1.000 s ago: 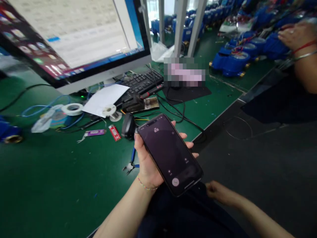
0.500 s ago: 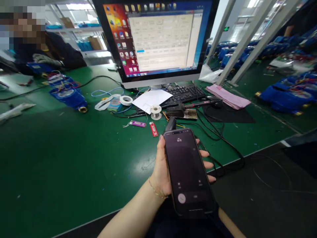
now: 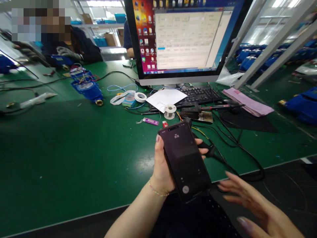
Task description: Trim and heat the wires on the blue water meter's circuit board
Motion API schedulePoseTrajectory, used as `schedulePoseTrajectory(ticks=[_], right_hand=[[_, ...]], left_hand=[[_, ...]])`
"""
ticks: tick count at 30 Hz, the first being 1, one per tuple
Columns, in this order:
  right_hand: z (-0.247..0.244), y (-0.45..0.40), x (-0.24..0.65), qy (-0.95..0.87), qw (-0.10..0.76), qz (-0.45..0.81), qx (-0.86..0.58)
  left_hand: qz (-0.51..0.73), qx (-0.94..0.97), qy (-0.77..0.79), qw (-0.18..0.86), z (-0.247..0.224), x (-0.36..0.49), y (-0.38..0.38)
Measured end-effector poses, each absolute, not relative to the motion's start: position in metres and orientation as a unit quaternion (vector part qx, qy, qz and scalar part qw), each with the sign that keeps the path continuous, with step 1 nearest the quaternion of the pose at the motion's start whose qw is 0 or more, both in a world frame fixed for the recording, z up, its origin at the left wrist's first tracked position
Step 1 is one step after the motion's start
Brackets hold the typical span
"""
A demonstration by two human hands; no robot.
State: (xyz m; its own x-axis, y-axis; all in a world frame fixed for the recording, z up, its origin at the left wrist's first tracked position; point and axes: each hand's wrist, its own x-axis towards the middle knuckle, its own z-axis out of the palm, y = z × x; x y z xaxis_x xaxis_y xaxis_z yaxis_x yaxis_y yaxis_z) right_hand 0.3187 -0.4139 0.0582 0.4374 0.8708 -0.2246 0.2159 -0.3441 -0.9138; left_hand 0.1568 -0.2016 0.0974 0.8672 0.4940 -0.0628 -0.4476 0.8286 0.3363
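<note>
A dark smartphone (image 3: 186, 162) lies tilted in my left hand (image 3: 162, 168), thumb along its left edge and fingertips showing past the right edge. Its dim screen shows a pale round button near the bottom. To the right of the phone is my right hand (image 3: 247, 198), apart from it, fingers spread and somewhat blurred, holding nothing. Just beyond the phone's top lie a purple-labelled battery pack (image 3: 150, 121) with white wires and a red one (image 3: 165, 124), partly covered by the phone. A spool of solder wire (image 3: 170, 111) stands behind them.
Behind stand a monitor (image 3: 188, 43), a keyboard (image 3: 198, 94) and a soldering iron (image 3: 218, 107). White paper (image 3: 166, 99), a tape roll (image 3: 140, 97) and pink cloth (image 3: 247, 101) lie around. Black cables (image 3: 230, 142) run right. Blue meter-like units (image 3: 86, 89) sit left; a gloved person (image 3: 68, 53) is beyond.
My right hand has come into view from the lower right, open. My view has swung left, so the bench things sit further right. The phone stays in my left hand, slightly more tilted.
</note>
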Motion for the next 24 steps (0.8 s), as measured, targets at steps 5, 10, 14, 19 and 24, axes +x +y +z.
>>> schedulePoseTrajectory(ticks=[5, 10, 14, 19, 24], right_hand=[[0.083, -0.321, 0.257, -0.406, 0.445, 0.463, -0.649], [0.082, -0.303, 0.250, -0.407, 0.455, 0.472, -0.636], [0.084, -0.308, 0.262, -0.318, 0.495, 0.604, -0.538], [0.088, -0.312, 0.262, -0.182, 0.498, 0.795, -0.295], [0.095, -0.308, 0.256, -0.168, 0.457, 0.860, -0.155]], left_hand=[[0.273, 0.181, 0.083, 0.941, 0.103, 0.152, -0.208], [0.320, 0.189, 0.123, 0.920, 0.100, 0.146, -0.207], [0.300, 0.157, 0.107, 0.935, 0.097, 0.144, -0.204], [0.255, 0.132, 0.088, 0.954, 0.100, 0.147, -0.201], [0.231, 0.148, 0.098, 0.957, 0.106, 0.154, -0.201]])
